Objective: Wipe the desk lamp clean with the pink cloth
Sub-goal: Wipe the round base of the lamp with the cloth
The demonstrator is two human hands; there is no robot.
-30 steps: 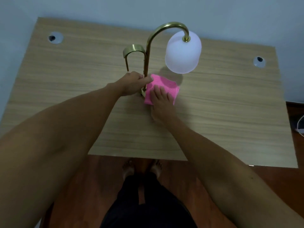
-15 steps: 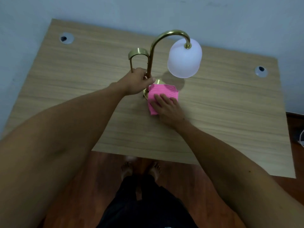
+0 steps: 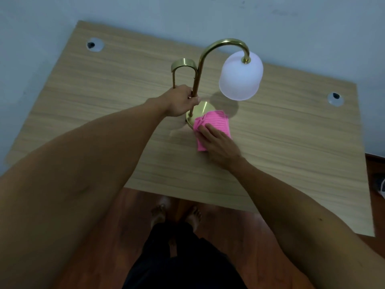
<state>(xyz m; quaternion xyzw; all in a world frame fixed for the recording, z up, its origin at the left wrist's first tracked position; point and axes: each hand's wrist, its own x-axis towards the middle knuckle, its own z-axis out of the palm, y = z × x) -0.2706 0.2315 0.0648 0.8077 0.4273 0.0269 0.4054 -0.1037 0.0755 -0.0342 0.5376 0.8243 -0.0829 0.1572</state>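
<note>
A brass desk lamp [image 3: 210, 51] with a curved neck and a frosted white shade [image 3: 240, 77] stands upright on the wooden desk [image 3: 104, 105]. My left hand [image 3: 181, 103] grips the lower part of the lamp's stem, just above the round brass base [image 3: 200, 110]. The pink cloth [image 3: 216, 124] lies folded over the right half of that base and onto the desk. My right hand [image 3: 218, 142] presses flat on the cloth's near part, fingers pointing toward the stem.
Two round cable holes sit in the desk, one at the far left [image 3: 94, 44] and one at the far right [image 3: 335, 98]. A pale wall runs behind the desk. Below its near edge are a wooden floor and my bare feet [image 3: 177, 213].
My right hand has slid the pink cloth toward me and to the right, uncovering more of the brass base. My left hand keeps its grip on the stem. The view has shifted.
</note>
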